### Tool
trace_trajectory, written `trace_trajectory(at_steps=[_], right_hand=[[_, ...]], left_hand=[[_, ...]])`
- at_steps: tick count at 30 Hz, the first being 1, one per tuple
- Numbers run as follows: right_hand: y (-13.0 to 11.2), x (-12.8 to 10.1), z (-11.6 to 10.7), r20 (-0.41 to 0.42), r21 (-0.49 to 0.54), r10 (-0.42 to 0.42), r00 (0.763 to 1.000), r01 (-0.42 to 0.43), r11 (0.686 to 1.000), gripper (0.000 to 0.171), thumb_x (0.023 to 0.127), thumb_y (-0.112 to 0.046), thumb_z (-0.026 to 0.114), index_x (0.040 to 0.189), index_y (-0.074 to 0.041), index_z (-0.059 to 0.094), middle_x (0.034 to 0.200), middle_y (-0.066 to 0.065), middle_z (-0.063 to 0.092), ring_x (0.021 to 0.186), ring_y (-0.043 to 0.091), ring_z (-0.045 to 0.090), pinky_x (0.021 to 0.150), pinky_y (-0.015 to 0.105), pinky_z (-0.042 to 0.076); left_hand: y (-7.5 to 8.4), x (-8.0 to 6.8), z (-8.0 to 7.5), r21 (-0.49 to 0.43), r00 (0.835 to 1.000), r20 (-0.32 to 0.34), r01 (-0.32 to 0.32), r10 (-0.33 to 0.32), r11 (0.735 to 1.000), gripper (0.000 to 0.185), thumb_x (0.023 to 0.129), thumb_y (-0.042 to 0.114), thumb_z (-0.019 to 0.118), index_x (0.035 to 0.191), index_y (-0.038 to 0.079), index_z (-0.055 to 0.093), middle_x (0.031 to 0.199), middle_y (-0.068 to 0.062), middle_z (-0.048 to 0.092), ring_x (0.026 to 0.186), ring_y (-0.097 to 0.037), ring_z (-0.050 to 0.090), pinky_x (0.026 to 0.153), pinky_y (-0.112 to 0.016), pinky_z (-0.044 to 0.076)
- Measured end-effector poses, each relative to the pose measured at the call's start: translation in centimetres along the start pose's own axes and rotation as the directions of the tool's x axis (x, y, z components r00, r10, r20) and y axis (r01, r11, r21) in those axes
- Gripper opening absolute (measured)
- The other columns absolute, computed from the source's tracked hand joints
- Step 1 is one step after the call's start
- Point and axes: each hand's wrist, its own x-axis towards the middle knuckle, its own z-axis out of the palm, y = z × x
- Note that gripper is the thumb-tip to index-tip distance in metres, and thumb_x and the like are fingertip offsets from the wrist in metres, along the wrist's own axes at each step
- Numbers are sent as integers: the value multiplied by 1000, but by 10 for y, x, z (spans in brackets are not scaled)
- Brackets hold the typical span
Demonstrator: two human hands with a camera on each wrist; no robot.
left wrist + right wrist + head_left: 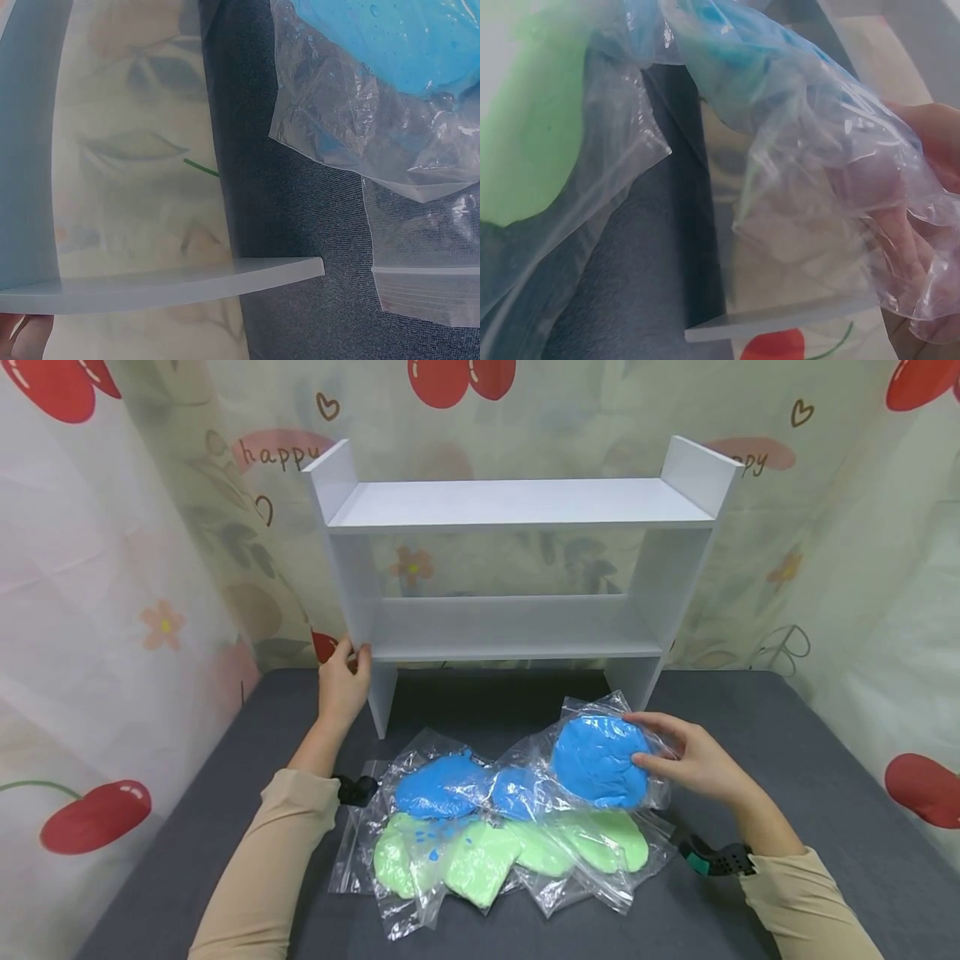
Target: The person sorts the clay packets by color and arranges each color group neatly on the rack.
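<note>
A white shelf unit [517, 627] stands at the back of the dark table. My left hand [343, 681] holds the edge of its left side panel [187, 289]; only fingertips show in the left wrist view. My right hand [693, 756] pinches a clear zip bag with a flat blue lump [600, 760], raised at the right of the pile. In the right wrist view, the bag's loose plastic [802, 150] lies across the fingers. Below it are more clear bags, with blue lumps [438, 785] behind and pale green lumps [480, 860] in front.
The dark tabletop [712, 910] extends around the bags. A patterned curtain [172, 527] with cherries and flowers hangs behind and at both sides. The shelf has an upper board [517, 502] and a lower board [517, 627] between its side panels.
</note>
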Motion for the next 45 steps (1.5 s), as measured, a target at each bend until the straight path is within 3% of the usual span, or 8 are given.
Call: trace_trajectory(at_steps=[4,12,17,22,26,33,39,45], right_hand=[[-5,4,0,-13,-1,-1,1000,1,1000,50,86,-10,66,133,-5,49,135,20,49,119,-19,37,83,10,47],[-16,13,-1,-32,2,-14,999,14,1000,50,86,-9,65,133,-4,48,136,19,48,130,31,43,82,10,48],[-23,18,-1,-47,17,-28,999,29,999,50,86,-7,65,133,-4,47,137,11,49,129,39,40,83,10,48],[-30,21,-2,-71,41,-38,997,41,998,51,86,-6,65,133,-6,48,132,-19,48,131,16,43,72,18,55],[-36,24,-2,-86,55,-46,995,51,997,51,86,-5,65,133,-6,48,127,-26,47,124,-8,40,67,21,56],[-44,29,-1,-91,48,-72,993,77,996,51,86,-3,64,134,-6,47,128,-24,47,131,21,43,69,19,55],[-49,32,0,-107,91,-114,988,124,988,51,85,1,64,133,-3,48,127,-23,48,120,-8,46,63,22,56],[-56,35,1,-130,109,-130,983,145,983,51,85,4,62,133,-1,47,128,-23,48,112,-7,50,61,21,55]], left_hand=[[0,0,0,0,1000,5,3,-3,1000,38,97,17,46,132,3,50,128,-21,57,107,-38,63,84,-49,53],[0,0,-1,-4,1000,15,1,-1,1000,38,97,18,45,132,3,49,128,-21,57,109,-38,62,85,-49,52],[0,0,-1,-5,1000,14,0,1,1000,38,97,17,45,132,3,49,129,-21,56,109,-38,61,85,-50,52],[2,0,-1,-4,1000,8,1,-1,1000,37,97,16,45,132,3,50,128,-21,57,108,-38,62,85,-50,52],[2,0,-1,2,1000,6,3,-3,1000,37,97,17,45,131,2,50,128,-21,57,108,-38,62,84,-50,52],[2,-1,-1,-1,1000,4,1,-1,1000,37,97,16,45,131,2,50,128,-21,57,108,-38,62,84,-49,52],[2,-1,-1,8,1000,1,6,-6,1000,36,97,17,45,130,3,51,127,-20,58,107,-37,62,83,-49,52],[1,-1,0,16,1000,-3,2,-2,1000,35,97,18,46,128,3,52,127,-20,58,107,-37,63,82,-48,53]])
